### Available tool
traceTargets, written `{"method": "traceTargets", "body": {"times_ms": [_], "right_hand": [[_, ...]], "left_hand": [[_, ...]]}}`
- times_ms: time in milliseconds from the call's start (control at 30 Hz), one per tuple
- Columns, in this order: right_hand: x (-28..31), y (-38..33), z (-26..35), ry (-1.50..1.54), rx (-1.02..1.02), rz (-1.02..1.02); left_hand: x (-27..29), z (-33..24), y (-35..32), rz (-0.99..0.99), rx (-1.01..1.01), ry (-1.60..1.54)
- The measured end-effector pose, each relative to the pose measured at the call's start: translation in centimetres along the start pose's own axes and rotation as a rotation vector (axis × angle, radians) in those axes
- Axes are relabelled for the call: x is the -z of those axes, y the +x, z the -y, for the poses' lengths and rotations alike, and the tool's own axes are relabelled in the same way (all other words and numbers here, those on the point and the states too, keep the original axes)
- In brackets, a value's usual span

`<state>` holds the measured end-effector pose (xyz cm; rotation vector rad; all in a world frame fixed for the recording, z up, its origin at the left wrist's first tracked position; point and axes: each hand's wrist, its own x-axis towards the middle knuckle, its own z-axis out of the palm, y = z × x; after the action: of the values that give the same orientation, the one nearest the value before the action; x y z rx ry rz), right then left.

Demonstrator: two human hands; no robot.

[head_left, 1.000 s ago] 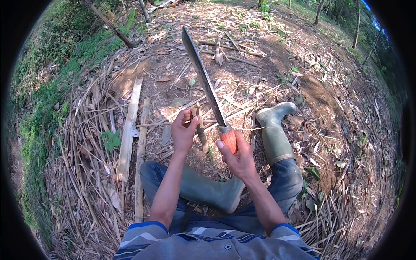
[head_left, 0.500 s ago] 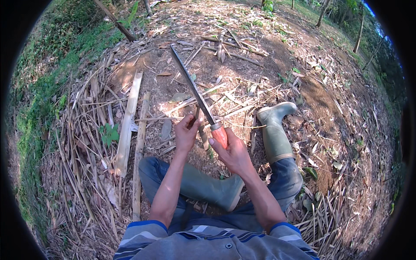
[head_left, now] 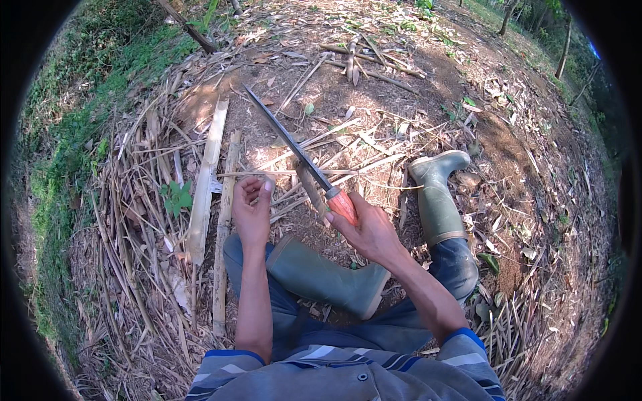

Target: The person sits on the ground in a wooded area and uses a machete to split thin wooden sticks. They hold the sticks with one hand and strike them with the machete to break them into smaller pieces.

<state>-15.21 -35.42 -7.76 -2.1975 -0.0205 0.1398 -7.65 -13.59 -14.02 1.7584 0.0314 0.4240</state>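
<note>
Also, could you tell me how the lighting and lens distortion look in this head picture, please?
Head view: dappled sunlight, bright on the ground, shade over the left hand; fisheye bends the edges inside a black rim; the long blade looks sharp, not blurred.

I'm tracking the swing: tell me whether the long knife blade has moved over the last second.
Yes. The blade has swung down and leftward; its tip now lies near the split bamboo slats, while the right hand grips the orange handle.
</note>
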Motion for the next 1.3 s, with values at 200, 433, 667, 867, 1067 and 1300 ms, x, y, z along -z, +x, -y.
{"method": "traceTargets", "body": {"times_ms": [200, 433, 667, 867, 1067, 1300], "right_hand": [[5.3, -2.4, 4.7, 0.243, 0.179, -0.047], [1.1, 0.4, -4.1, 0.313, -0.137, -0.022], [7.3, -2.1, 3.3, 0.211, -0.025, -0.054], [-1.4, 2.1, -4.9, -0.083, -0.123, 0.015], [4.7, -0.3, 3.3, 0.132, 0.097, -0.177], [-3.5, 3.2, -8.8, -0.096, -0.07, -0.081]], "left_hand": [[4.4, 0.5, 0.7, -0.079, 0.02, -0.067], [3.3, 1.9, -0.4, -0.113, 0.024, -0.057], [6.8, 3.4, -0.5, -0.125, 0.056, 0.032], [2.5, 2.4, -1.5, -0.01, 0.098, -0.101], [3.7, 4.1, -1.9, -0.006, 0.148, -0.046], [1.9, 4.2, -2.6, 0.017, 0.08, -0.053]]}}
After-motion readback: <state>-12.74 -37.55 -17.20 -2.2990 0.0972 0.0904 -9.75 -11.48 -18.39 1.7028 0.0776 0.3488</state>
